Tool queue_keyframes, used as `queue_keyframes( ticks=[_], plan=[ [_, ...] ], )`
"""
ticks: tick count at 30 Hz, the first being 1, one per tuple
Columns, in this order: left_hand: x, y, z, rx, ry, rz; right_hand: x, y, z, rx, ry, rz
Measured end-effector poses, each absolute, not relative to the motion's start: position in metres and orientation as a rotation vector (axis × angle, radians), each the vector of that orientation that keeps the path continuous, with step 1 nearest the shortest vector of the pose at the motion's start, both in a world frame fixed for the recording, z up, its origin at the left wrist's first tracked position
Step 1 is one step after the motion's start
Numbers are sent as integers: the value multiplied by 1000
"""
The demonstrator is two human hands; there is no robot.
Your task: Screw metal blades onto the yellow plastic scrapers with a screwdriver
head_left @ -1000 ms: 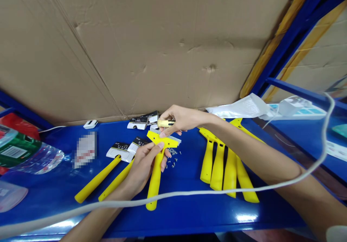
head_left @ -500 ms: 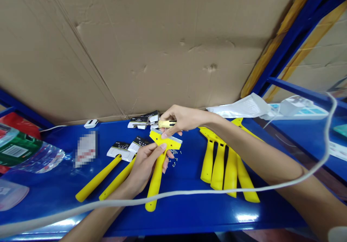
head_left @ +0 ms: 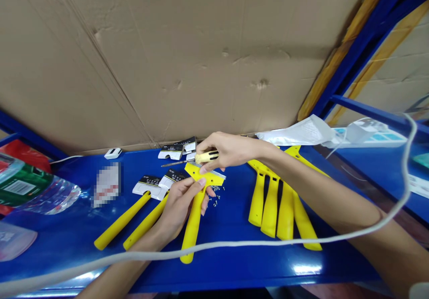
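My left hand (head_left: 179, 205) is closed around the neck of a yellow scraper (head_left: 193, 227), its handle pointing down toward the shelf's front edge. A metal blade (head_left: 219, 174) shows along the scraper's upper edge. My right hand (head_left: 219, 151) grips a screwdriver (head_left: 205, 157) with a pale yellow and black handle; the shaft points left. The right thumb touches the scraper head. Small screws and nuts (head_left: 216, 196) lie on the blue surface just right of my left hand. Two more yellow scrapers (head_left: 122, 221) with black-and-white cards (head_left: 149, 186) rest at left.
Several yellow scraper handles (head_left: 268, 200) lie side by side at right. A white cable (head_left: 248, 243) crosses in front of my arms. At left are a plastic bottle (head_left: 30, 185) and a clear lid-like piece (head_left: 16, 242). Cardboard (head_left: 201, 57) stands behind; a white bag (head_left: 298, 131) lies back right.
The screwdriver has tilted, its tip now lower and pointing down-left rather than nearly level. My left hand and the scraper have stayed almost in place.
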State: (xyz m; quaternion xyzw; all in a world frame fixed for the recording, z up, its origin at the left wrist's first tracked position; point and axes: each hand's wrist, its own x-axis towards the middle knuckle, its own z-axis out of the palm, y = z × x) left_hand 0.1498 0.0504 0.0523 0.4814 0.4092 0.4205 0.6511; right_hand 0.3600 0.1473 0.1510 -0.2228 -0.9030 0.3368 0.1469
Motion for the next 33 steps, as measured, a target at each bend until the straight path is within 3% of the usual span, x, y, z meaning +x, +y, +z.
queue_keyframes(
  ticks=[5, 11, 16, 20, 26, 33],
  plan=[
    [151, 49, 54, 1136, 931, 939, 359, 145, 152, -629, -2644, 811],
    [149, 50, 58, 1149, 933, 969, 366, 147, 155, -625, -2616, 885],
    [148, 53, 64, 1122, 940, 1108, 377, 153, 156, -846, -2437, 739],
    [148, 58, 62, 1058, 916, 1256, 387, 149, 130, -997, -2406, 607],
    [146, 66, 57, 974, 955, 1342, 391, 122, 78, -976, -2569, 815],
    [147, 72, 48, 964, 980, 1282, 380, 108, 65, -1045, -2587, 764]
  ],
)
